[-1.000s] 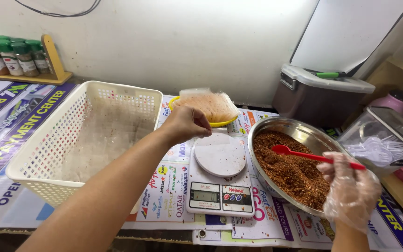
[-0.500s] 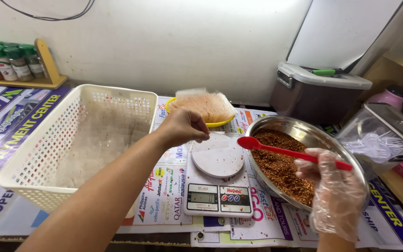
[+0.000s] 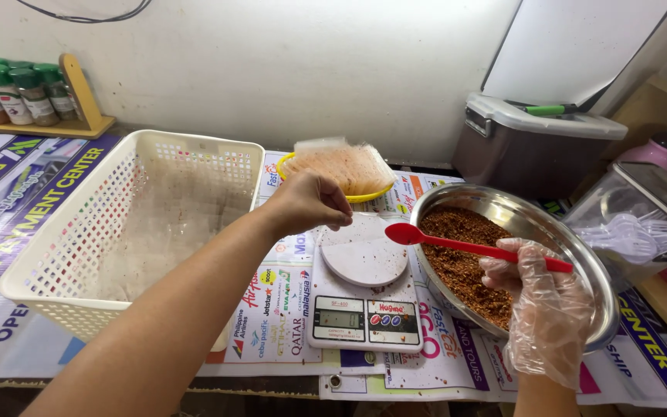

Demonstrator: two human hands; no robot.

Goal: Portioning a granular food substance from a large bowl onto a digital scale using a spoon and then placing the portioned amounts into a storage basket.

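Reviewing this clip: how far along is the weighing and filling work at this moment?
Done: a thin white sheet lies on the scale. In hand: the left hand pinches the sheet's edge; the gloved right hand holds a red spoon over the scale, beside the bowl of reddish-brown filling. Left: no filling on the sheet; the white basket holds no finished pieces.

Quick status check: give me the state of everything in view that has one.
Left hand: bare, pinching a thin sheet over the scale.
Right hand: gloved, holding the red spoon.
Red spoon: empty, above the scale's edge.
Steel bowl: part full of reddish-brown crumbs.
Scale: display lit.
White basket: upright.
Grey box: lid shut.
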